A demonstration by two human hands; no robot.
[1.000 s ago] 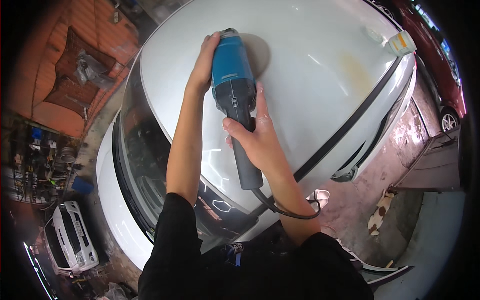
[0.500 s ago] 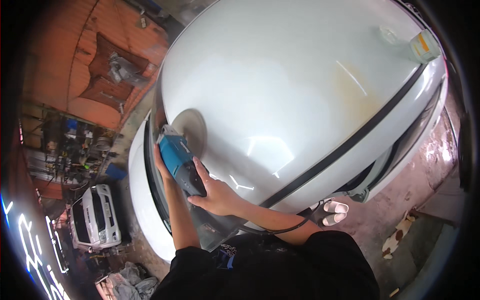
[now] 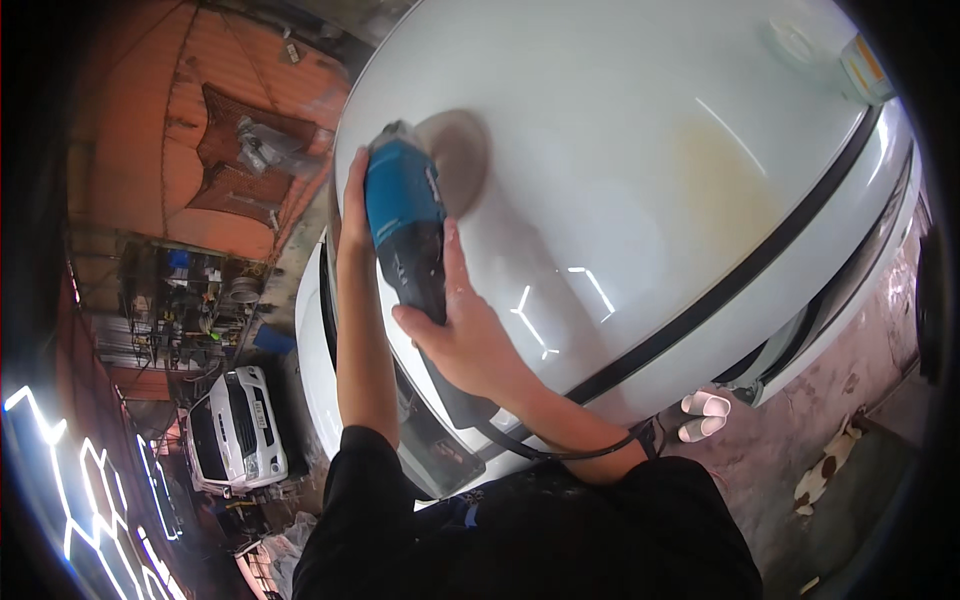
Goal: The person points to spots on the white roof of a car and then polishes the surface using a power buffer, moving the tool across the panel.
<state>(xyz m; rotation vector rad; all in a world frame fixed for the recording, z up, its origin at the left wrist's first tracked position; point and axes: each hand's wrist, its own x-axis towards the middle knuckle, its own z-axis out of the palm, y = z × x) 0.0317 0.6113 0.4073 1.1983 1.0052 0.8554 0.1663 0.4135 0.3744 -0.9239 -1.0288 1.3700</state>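
Observation:
Both my hands hold a blue and black power polisher [image 3: 408,205] over the white car roof [image 3: 600,130]. My left hand [image 3: 355,205] wraps around the left side of its front body, fingers mostly hidden. My right hand [image 3: 472,335] grips the black rear handle, thumb on the near side. The round pad [image 3: 462,160] lies against the roof near its left edge, blurred as if spinning. From the handle a black cord [image 3: 560,456] runs under my right forearm. A yellowish smear [image 3: 725,175] marks the roof to the right.
A pale container with an orange label [image 3: 866,70] stands at the roof's far right, beside a clear round piece [image 3: 793,43]. Slippers [image 3: 704,415] and a brown-and-white dog [image 3: 828,470] are on the floor at right. Another white car [image 3: 235,430] stands at left.
Both hands have pushed the polisher farther away and slightly right along the roof's left side. The whole view has shifted a little, so surroundings appear farther right.

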